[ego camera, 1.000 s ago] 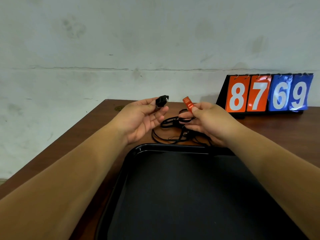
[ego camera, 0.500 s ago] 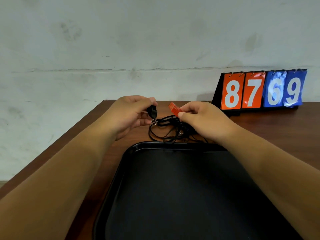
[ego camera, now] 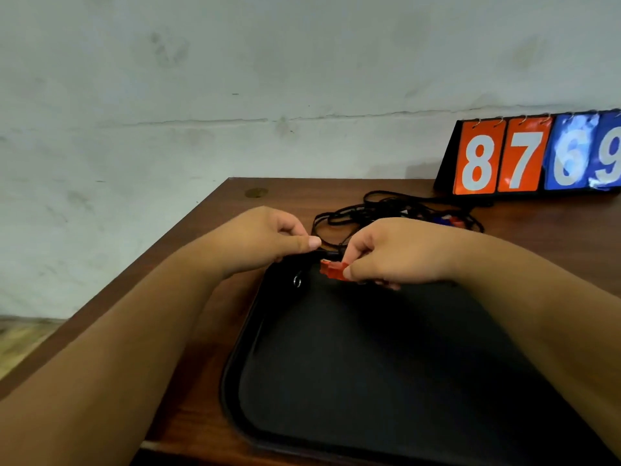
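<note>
Right hand pinching orange whistle just above far left corner of tray. Left hand clenched, thumb to forefinger, apparently on black piece, with ring hanging below.

Likely trouble: cords tangled on table beyond the tray, liable to snag — dragging the heap, tightening knots under a straight pull, or jerking the whistle from so light a pinch.

Hard to make out: black piece against black tray; any cord between the hands; small blue and red bits in the tangle, half hidden behind right hand. Scoreboard cut off at right edge.
</note>
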A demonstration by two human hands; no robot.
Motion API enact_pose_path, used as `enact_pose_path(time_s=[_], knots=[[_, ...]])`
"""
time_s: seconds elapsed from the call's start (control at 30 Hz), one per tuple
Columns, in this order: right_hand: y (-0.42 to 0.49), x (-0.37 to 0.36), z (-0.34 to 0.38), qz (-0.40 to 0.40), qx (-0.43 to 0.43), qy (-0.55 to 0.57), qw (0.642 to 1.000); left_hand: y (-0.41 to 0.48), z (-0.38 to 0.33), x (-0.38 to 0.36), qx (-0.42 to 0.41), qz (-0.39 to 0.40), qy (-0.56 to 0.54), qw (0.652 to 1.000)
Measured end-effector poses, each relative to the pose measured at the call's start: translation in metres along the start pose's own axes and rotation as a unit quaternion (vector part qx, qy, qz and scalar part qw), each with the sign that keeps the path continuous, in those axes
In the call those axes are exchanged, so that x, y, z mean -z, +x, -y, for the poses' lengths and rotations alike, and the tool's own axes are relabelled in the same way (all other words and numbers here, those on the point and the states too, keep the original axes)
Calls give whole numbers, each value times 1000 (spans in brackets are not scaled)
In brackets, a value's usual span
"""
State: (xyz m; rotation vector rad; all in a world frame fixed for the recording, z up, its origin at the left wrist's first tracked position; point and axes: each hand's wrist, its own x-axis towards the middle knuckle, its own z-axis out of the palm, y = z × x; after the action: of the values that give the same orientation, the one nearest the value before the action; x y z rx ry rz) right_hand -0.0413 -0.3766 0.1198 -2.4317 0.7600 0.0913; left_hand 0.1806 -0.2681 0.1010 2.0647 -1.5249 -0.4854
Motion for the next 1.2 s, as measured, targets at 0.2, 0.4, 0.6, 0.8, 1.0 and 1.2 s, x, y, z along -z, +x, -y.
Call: enact_pose_path(time_s=[0.2, 0.4, 0.6, 0.8, 1.0, 1.2], knots=[[1, -9, 5, -19, -10, -89, 996, 1, 10, -1, -17, -9, -2, 1000], [2, -11, -1, -42, 4, -80, 996, 1, 11, -3, -56, -9, 36, 998], [1, -10, -12, -80, 98, -36, 991, -1, 14, -5, -75, -15, 45, 996], [2, -9, -12, -54, 134, -76, 987, -7, 17, 10, -71, 53, -54, 995], [5, -11, -14, -52, 126, -40, 990, -8, 20, 10, -76, 116, -48, 989], [5, -13, -14, -63, 121, -31, 990, -6, 22, 11, -78, 123, -62, 987]])
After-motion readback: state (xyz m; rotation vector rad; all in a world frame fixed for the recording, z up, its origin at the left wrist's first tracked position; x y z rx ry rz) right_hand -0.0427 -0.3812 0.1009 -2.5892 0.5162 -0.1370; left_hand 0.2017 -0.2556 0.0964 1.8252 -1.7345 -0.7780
